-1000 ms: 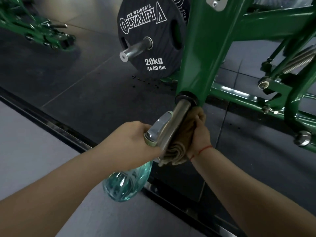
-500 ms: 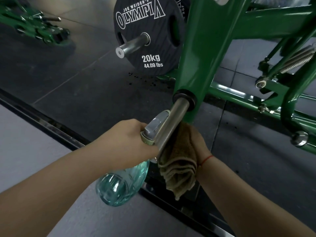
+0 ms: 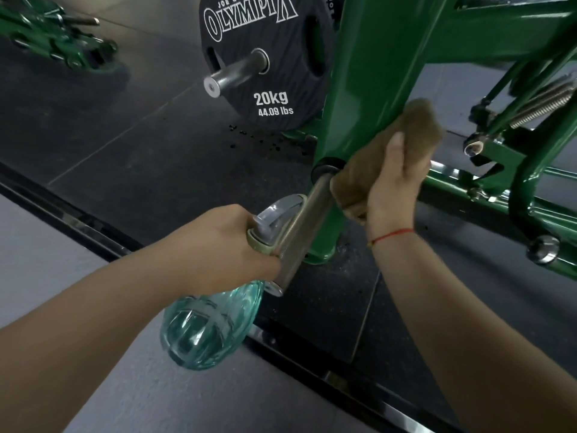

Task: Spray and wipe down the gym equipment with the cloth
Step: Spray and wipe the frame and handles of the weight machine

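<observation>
My left hand (image 3: 218,245) grips the neck of a teal glass spray bottle (image 3: 209,326), whose grey nozzle (image 3: 278,210) sits just left of a knurled steel peg (image 3: 303,232). The peg sticks out from the bottom of a green machine post (image 3: 374,73). My right hand (image 3: 396,179) holds a folded brown cloth (image 3: 406,132) and presses it against the right side of the green post, just above the peg's black collar. The cloth's far end is blurred.
A black 20 kg plate (image 3: 274,73) hangs on a steel peg (image 3: 231,76) behind the post. Green frame bars (image 3: 530,170), a coil spring (image 3: 543,101) and bolts lie to the right. Another green machine (image 3: 59,39) stands far left. A metal floor strip (image 3: 281,345) runs diagonally below.
My right hand has lifted the cloth from under the steel peg up onto the side of the green post. My left hand and the bottle have kept beside the peg.
</observation>
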The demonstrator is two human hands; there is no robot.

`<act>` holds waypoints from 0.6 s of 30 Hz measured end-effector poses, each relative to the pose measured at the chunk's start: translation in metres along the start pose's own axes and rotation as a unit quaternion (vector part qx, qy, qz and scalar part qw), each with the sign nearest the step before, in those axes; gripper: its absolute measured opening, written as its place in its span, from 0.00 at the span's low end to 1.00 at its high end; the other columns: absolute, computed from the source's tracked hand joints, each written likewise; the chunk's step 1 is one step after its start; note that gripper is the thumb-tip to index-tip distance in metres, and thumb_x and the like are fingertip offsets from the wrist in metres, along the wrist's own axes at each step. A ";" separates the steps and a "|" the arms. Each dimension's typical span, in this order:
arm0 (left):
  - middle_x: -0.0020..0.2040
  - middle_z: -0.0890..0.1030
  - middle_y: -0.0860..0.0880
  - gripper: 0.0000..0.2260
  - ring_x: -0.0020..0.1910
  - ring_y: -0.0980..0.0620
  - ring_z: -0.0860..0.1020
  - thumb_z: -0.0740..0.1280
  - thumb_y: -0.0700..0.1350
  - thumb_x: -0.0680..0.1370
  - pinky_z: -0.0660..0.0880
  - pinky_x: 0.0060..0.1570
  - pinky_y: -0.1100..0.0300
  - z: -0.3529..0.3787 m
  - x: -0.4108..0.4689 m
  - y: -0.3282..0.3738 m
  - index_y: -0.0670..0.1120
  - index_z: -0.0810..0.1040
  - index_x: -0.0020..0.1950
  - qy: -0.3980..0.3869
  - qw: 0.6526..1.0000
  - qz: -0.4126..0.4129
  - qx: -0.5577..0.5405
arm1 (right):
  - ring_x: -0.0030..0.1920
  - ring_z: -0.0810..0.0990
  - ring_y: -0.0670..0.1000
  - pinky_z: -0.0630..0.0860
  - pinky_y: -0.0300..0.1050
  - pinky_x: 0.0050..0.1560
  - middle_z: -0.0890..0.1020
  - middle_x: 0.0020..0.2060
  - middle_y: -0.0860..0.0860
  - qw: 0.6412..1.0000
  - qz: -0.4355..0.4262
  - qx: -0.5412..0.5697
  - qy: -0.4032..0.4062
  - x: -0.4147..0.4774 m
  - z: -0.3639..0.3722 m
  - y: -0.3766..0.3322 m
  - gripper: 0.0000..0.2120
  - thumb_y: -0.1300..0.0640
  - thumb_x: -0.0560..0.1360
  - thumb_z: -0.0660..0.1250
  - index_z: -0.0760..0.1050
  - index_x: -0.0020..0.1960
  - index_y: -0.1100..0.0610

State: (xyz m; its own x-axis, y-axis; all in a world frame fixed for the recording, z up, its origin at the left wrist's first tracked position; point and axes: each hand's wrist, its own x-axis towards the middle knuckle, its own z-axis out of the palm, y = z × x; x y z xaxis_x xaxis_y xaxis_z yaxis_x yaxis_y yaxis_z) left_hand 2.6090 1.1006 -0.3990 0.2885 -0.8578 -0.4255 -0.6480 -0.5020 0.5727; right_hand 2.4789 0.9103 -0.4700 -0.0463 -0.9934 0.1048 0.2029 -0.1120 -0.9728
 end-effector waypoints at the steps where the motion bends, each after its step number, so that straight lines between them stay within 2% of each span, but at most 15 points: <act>1: 0.25 0.64 0.51 0.18 0.26 0.50 0.63 0.72 0.52 0.65 0.62 0.29 0.55 0.000 0.000 0.000 0.46 0.65 0.28 0.000 1.000 0.000 -0.001 | 0.67 0.74 0.50 0.71 0.52 0.70 0.73 0.68 0.52 1.000 0.017 -0.022 -0.007 0.001 -0.003 0.014 0.26 0.39 0.75 0.65 0.67 0.71 0.47; 4: 0.24 0.64 0.52 0.18 0.25 0.51 0.62 0.72 0.48 0.68 0.61 0.28 0.57 0.002 -0.001 0.000 0.46 0.65 0.28 0.009 1.000 -0.001 -0.010 | 0.66 0.76 0.49 0.70 0.54 0.72 0.77 0.67 0.49 0.990 0.129 -0.030 -0.054 0.001 -0.022 0.057 0.32 0.36 0.71 0.66 0.70 0.72 0.46; 6: 0.25 0.64 0.52 0.17 0.25 0.51 0.62 0.71 0.47 0.69 0.61 0.27 0.57 0.004 -0.002 0.000 0.46 0.65 0.29 0.012 1.000 0.004 -0.017 | 0.66 0.76 0.51 0.70 0.50 0.69 0.76 0.66 0.49 0.974 0.203 -0.058 -0.078 -0.001 -0.033 0.073 0.26 0.44 0.80 0.64 0.66 0.76 0.47; 8: 0.24 0.64 0.52 0.17 0.25 0.52 0.62 0.71 0.46 0.70 0.62 0.26 0.59 0.006 -0.002 0.000 0.45 0.65 0.29 0.019 1.000 0.005 -0.022 | 0.60 0.77 0.52 0.71 0.48 0.62 0.77 0.61 0.51 0.966 0.234 -0.082 -0.074 0.002 -0.038 0.083 0.20 0.53 0.84 0.60 0.67 0.75 0.50; 11: 0.25 0.65 0.51 0.16 0.25 0.52 0.63 0.71 0.46 0.70 0.62 0.26 0.59 0.006 -0.003 0.001 0.45 0.65 0.29 0.015 0.999 0.000 -0.029 | 0.49 0.81 0.53 0.75 0.49 0.56 0.82 0.51 0.53 0.975 0.192 -0.098 -0.046 0.030 -0.030 0.070 0.15 0.54 0.81 0.63 0.76 0.66 0.56; 13: 0.25 0.65 0.51 0.16 0.25 0.51 0.63 0.70 0.47 0.70 0.62 0.26 0.58 0.005 -0.002 0.001 0.45 0.65 0.29 0.011 0.999 0.007 -0.029 | 0.50 0.84 0.53 0.79 0.51 0.58 0.85 0.49 0.51 0.983 0.161 -0.077 -0.053 0.056 -0.021 0.045 0.15 0.51 0.78 0.66 0.78 0.62 0.56; 16: 0.25 0.64 0.51 0.17 0.25 0.51 0.62 0.70 0.49 0.68 0.61 0.25 0.58 0.005 -0.001 0.003 0.45 0.63 0.28 0.011 1.000 0.013 -0.020 | 0.53 0.85 0.51 0.81 0.48 0.57 0.86 0.52 0.52 0.987 0.096 -0.051 -0.121 0.083 -0.005 0.000 0.13 0.53 0.82 0.63 0.75 0.64 0.55; 18: 0.25 0.64 0.51 0.18 0.25 0.51 0.61 0.70 0.49 0.68 0.61 0.25 0.58 0.004 0.001 0.003 0.44 0.64 0.29 0.018 1.000 0.012 -0.011 | 0.45 0.86 0.47 0.81 0.42 0.48 0.87 0.44 0.49 0.977 0.092 -0.069 -0.180 0.096 0.004 -0.017 0.11 0.55 0.85 0.58 0.78 0.60 0.55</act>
State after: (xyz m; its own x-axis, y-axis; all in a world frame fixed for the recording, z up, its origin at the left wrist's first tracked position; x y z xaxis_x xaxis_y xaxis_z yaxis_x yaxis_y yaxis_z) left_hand 2.6042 1.0989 -0.4007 0.2992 -0.8728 -0.3857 -0.6393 -0.4834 0.5980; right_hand 2.4755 0.8167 -0.4429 0.3305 -0.9432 -0.0329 0.0406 0.0490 -0.9980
